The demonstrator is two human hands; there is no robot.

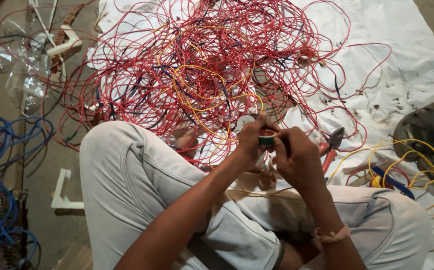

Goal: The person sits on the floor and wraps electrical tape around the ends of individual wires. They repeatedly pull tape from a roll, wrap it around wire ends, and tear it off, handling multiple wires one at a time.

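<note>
Left hand: our left hand [249, 142] is raised over our crossed legs, fingers curled and pinching the small green roll of insulating tape [266, 139] from its left side.
Right hand: our right hand [297, 157] meets it from the other side, fingertips pressed together against the roll's edge; whether they grip a loose tape end we cannot tell.
Tape roll: it sits between both hands, just above our knees in pale grey trousers [142, 185], in front of the wire pile.
Handling: we judge the roll light and fairly stiff as a ring, its outer face smooth and a little slick, the free end sticky. The rim, held across its width, looks like the surest place to grip it.
Wire pile: a big tangled heap of thin red wire with yellow and blue strands [212, 65] lies on the white sheet [407, 65] just beyond our hands.
Pliers: red-handled pliers [331, 146] lie on the sheet just beside the right hand.
Other wire: loose yellow wire loops [417, 160] lie to the right near a dark round metal part [429, 132]; blue cable coils [2, 170] lie well apart at the left.
</note>
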